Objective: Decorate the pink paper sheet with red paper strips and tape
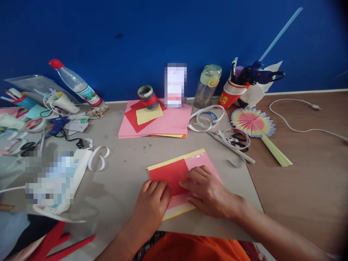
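Observation:
In front of me on the table lies a layered piece of craft paper [165,175], with a red panel, pink parts and yellow strips along its far and near edges. My left hand [154,197] rests on its left side, fingers curled and pressed together at the edge; their tips are partly hidden. Across the right part of the red panel reaches my right hand [208,188], its fingers stretched out and its thumb apart, touching the surface. Clear tape seems to shine on the pink corner [199,156].
Behind the paper is a stack of pink sheets [176,121] with a tape roll [148,97] on top. To the right are a paper fan [251,123], white strips [208,119] and a knife [231,146]. A bottle [78,85] and glue gun [58,125] stand left.

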`<control>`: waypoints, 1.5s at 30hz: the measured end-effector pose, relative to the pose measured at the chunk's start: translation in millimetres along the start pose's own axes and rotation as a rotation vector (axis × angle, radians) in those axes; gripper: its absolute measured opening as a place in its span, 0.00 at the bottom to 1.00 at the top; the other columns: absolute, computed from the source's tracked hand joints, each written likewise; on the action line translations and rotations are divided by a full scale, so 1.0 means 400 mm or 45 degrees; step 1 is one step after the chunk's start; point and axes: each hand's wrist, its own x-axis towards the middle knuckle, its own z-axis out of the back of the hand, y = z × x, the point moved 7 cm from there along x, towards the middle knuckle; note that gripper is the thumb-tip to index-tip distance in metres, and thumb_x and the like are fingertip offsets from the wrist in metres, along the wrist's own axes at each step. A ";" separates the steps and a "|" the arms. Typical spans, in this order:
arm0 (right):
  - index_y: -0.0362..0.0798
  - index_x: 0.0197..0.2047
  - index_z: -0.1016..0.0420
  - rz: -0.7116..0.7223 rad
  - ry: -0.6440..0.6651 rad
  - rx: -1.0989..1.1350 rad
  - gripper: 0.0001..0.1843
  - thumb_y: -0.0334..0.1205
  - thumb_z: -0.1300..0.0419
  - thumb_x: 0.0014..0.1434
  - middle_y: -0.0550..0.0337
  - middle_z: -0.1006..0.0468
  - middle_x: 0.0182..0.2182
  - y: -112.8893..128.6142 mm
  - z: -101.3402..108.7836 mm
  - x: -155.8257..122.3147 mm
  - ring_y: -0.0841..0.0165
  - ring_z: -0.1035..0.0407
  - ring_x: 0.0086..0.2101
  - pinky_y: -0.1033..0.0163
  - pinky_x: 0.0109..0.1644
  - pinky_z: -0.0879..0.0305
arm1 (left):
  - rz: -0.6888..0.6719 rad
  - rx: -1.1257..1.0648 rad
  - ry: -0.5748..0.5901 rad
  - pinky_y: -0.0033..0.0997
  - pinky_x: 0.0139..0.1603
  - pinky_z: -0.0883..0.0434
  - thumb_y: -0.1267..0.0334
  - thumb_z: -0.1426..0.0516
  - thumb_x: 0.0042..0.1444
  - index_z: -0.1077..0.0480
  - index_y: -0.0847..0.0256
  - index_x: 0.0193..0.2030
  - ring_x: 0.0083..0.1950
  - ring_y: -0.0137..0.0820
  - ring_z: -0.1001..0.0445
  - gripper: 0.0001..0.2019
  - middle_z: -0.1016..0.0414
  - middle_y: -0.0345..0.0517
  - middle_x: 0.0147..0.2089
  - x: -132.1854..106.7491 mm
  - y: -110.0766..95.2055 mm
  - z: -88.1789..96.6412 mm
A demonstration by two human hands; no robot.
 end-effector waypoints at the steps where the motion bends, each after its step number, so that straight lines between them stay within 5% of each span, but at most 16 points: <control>1: 0.47 0.47 0.26 0.006 0.023 0.007 0.14 0.37 0.40 0.56 0.51 0.27 0.41 0.003 -0.002 0.000 0.60 0.35 0.41 0.53 0.46 0.40 | -0.011 0.018 -0.025 0.43 0.48 0.34 0.72 0.49 0.60 0.30 0.63 0.42 0.42 0.37 0.29 0.08 0.26 0.51 0.44 -0.001 -0.001 0.000; 9: 0.42 0.52 0.31 0.015 -0.055 0.024 0.21 0.28 0.45 0.54 0.47 0.25 0.44 0.004 -0.018 0.013 0.59 0.33 0.45 0.51 0.48 0.36 | 0.081 -0.217 -0.063 0.37 0.42 0.34 0.72 0.53 0.62 0.30 0.61 0.37 0.37 0.33 0.29 0.11 0.27 0.45 0.35 0.030 0.032 0.014; 13: 0.42 0.48 0.28 -0.100 -0.165 0.074 0.18 0.23 0.50 0.57 0.49 0.22 0.38 -0.032 -0.020 0.020 0.62 0.29 0.40 0.55 0.44 0.33 | 0.112 -0.379 -0.078 0.38 0.45 0.33 0.65 0.48 0.62 0.31 0.61 0.43 0.41 0.34 0.28 0.07 0.24 0.46 0.39 0.027 0.067 0.023; 17: 0.45 0.45 0.25 -0.237 -0.207 0.271 0.15 0.26 0.50 0.60 0.52 0.21 0.36 -0.064 -0.015 0.025 0.65 0.28 0.37 0.59 0.43 0.31 | 0.194 -0.439 -0.101 0.42 0.48 0.32 0.55 0.40 0.55 0.33 0.60 0.51 0.46 0.40 0.28 0.19 0.24 0.50 0.45 -0.004 0.104 0.019; 21: 0.47 0.44 0.24 -0.417 -0.222 0.468 0.15 0.27 0.48 0.59 0.55 0.21 0.38 -0.086 -0.015 0.021 0.66 0.27 0.39 0.61 0.45 0.30 | 0.271 -0.492 -0.198 0.43 0.51 0.32 0.64 0.43 0.57 0.31 0.58 0.46 0.49 0.39 0.28 0.10 0.24 0.48 0.45 -0.016 0.136 0.002; 25: 0.46 0.51 0.28 -0.596 -0.209 0.552 0.19 0.29 0.45 0.56 0.55 0.21 0.41 -0.111 -0.012 0.010 0.65 0.27 0.40 0.59 0.45 0.30 | 0.414 -0.638 -0.241 0.36 0.45 0.29 0.69 0.48 0.59 0.29 0.59 0.37 0.41 0.33 0.26 0.06 0.22 0.45 0.38 0.000 0.178 -0.021; 31: 0.46 0.58 0.35 -0.412 -0.185 0.357 0.27 0.29 0.43 0.54 0.52 0.23 0.42 -0.105 0.028 0.030 0.61 0.31 0.46 0.50 0.53 0.35 | 0.594 -0.726 -0.247 0.33 0.38 0.29 0.66 0.48 0.57 0.29 0.59 0.35 0.36 0.33 0.25 0.06 0.22 0.44 0.34 0.018 0.216 -0.033; 37: 0.44 0.59 0.35 -0.577 -0.146 0.290 0.27 0.31 0.44 0.55 0.48 0.24 0.47 -0.128 -0.007 0.052 0.58 0.30 0.43 0.49 0.51 0.35 | 0.710 -0.763 -0.176 0.30 0.36 0.30 0.63 0.47 0.56 0.30 0.58 0.35 0.35 0.33 0.24 0.06 0.21 0.43 0.34 0.032 0.225 -0.041; 41: 0.47 0.60 0.37 -0.696 -0.232 0.280 0.26 0.34 0.46 0.56 0.53 0.22 0.38 -0.158 -0.026 0.054 0.62 0.30 0.34 0.55 0.41 0.32 | 0.719 -0.737 -0.183 0.28 0.34 0.32 0.63 0.48 0.57 0.31 0.57 0.34 0.32 0.31 0.26 0.05 0.23 0.41 0.31 0.045 0.228 -0.034; 45: 0.45 0.62 0.42 -0.627 -0.316 0.234 0.28 0.36 0.47 0.58 0.58 0.26 0.28 -0.168 -0.026 0.059 0.62 0.33 0.30 0.57 0.36 0.34 | 0.673 -0.600 -0.287 0.29 0.34 0.32 0.63 0.48 0.58 0.32 0.58 0.34 0.31 0.31 0.27 0.05 0.25 0.41 0.31 0.050 0.230 -0.025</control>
